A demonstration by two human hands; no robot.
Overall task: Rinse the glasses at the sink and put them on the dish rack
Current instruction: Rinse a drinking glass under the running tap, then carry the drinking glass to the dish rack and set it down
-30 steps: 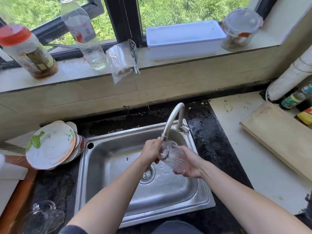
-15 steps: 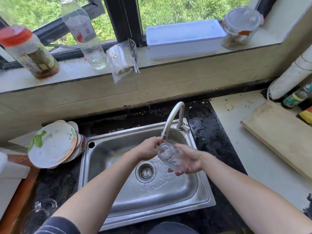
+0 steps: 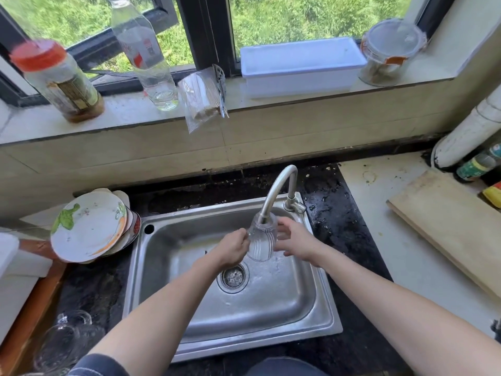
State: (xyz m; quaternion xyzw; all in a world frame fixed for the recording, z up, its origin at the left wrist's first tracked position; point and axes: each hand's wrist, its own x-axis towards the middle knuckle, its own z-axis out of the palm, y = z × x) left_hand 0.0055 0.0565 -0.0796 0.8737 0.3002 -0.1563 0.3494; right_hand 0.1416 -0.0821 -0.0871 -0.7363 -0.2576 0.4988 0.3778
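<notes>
We hold a clear ribbed drinking glass (image 3: 261,241) between our two hands over the basin of the stainless steel sink (image 3: 333,317). It is upright with its mouth raised around the tip of the curved steel faucet (image 3: 278,185). Our left hand (image 3: 233,247) has its fingers curled and grips the glass on its left side, near the rim. Our right hand (image 3: 295,241) is spread, with straight, parted fingers at the right side of the glass; we cannot tell whether they press on it or only lie against it. Just below our left wrist is the round metal drain strainer (image 3: 233,276), and the sink floor around it looks wet. Well to the left of our left hand, a stack of white plates with green and orange print (image 3: 89,226) leans at the sink's edge. Beside our left elbow, several more clear glasses (image 3: 67,339) sit on the dark countertop (image 3: 92,289). Far to the right of our right hand, a pale wooden cutting board (image 3: 447,221) lies on a light counter. Beyond both hands, a white rectangular plastic box (image 3: 301,67) stands on the window sill.
</notes>
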